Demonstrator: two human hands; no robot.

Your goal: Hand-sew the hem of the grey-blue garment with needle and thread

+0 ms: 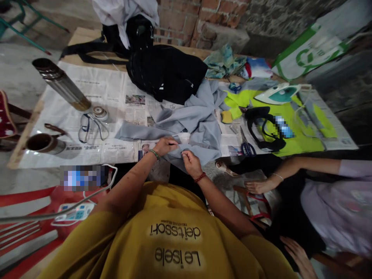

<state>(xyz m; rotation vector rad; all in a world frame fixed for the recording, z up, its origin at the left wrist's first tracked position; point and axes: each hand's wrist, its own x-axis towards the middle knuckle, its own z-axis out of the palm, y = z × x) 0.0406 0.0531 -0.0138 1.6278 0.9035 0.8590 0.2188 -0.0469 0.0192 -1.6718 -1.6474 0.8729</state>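
Grey cloth (180, 120) lies crumpled over the newspaper-covered table, and its near part reaches the front edge between my two hands. My left hand (166, 147), with a green bead bracelet at the wrist, is closed in a pinch over this cloth. Close by on the right, my right hand (192, 164) has thumb and forefinger pressed together at the cloth's near part; a red bracelet circles that wrist. The fingertips are a short gap apart. Whatever is pinched in either hand is too small to make out.
Scissors (247, 144), a black headband-like device (263, 130) and an iron (277, 94) on yellow-green fabric (305, 144) lie right. A black bag (168, 71) sits behind. Left stand a steel flask (62, 85) and mug (46, 144). Another person's hand (261, 185) rests at right.
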